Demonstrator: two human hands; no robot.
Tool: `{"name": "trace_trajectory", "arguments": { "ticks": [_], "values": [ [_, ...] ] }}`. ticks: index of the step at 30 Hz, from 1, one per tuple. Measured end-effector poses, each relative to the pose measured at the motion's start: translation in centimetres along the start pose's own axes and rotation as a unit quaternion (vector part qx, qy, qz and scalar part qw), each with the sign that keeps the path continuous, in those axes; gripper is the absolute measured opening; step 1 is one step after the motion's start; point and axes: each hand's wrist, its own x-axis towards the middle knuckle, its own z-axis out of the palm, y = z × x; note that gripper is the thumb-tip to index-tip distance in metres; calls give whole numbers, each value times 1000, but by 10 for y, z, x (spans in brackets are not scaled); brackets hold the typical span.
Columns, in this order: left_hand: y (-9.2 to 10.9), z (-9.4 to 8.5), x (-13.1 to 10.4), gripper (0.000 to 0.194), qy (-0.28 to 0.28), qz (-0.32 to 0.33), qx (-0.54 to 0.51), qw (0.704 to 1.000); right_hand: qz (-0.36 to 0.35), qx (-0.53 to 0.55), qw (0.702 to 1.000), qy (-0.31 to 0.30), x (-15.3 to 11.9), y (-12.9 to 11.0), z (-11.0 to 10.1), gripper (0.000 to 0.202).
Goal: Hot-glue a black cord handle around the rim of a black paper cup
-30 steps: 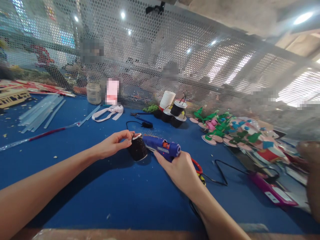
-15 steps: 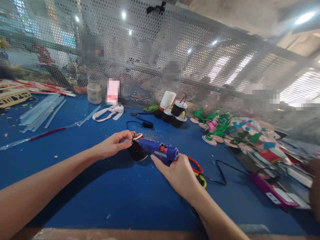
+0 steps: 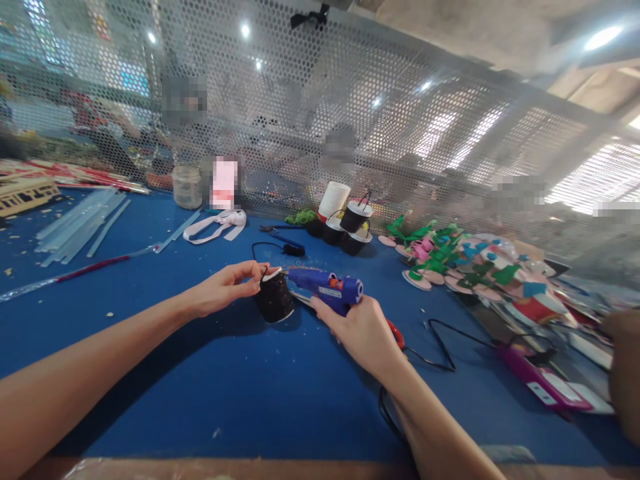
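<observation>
Tilted on the blue table is a paper cup (image 3: 274, 298) with a black covering, a white rim and a thin black cord at its top. My left hand (image 3: 231, 287) pinches the cup's rim and the cord from the left. In my right hand (image 3: 364, 331) is a blue hot glue gun (image 3: 323, 285), gripped round its handle. The gun's nozzle points left, close to the cup's upper right edge; whether it touches I cannot tell. Scissors (image 3: 399, 333) with red handles lie partly hidden behind my right hand.
Black-wrapped cups (image 3: 357, 216) and a white cup stack (image 3: 334, 199) stand at the back. Pliers (image 3: 283, 235) and white ribbon (image 3: 220, 225) lie nearby. Glue sticks (image 3: 83, 227) are at left. Felt pieces (image 3: 440, 257) and a purple power strip (image 3: 545, 380) are at right, near another person's arm (image 3: 625, 373).
My right hand has drawn the glue gun slightly to the right and up, uncovering more of the black cup and the scissor blades. My left hand stays on the rim.
</observation>
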Motion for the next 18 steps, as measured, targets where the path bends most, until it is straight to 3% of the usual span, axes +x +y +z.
{"name": "trace_trajectory", "arguments": {
  "ticks": [18],
  "values": [
    [1,-1,-1,13,-12,-1,7,1000,26,19,999,-26,0,0,-1,31]
  ]
}}
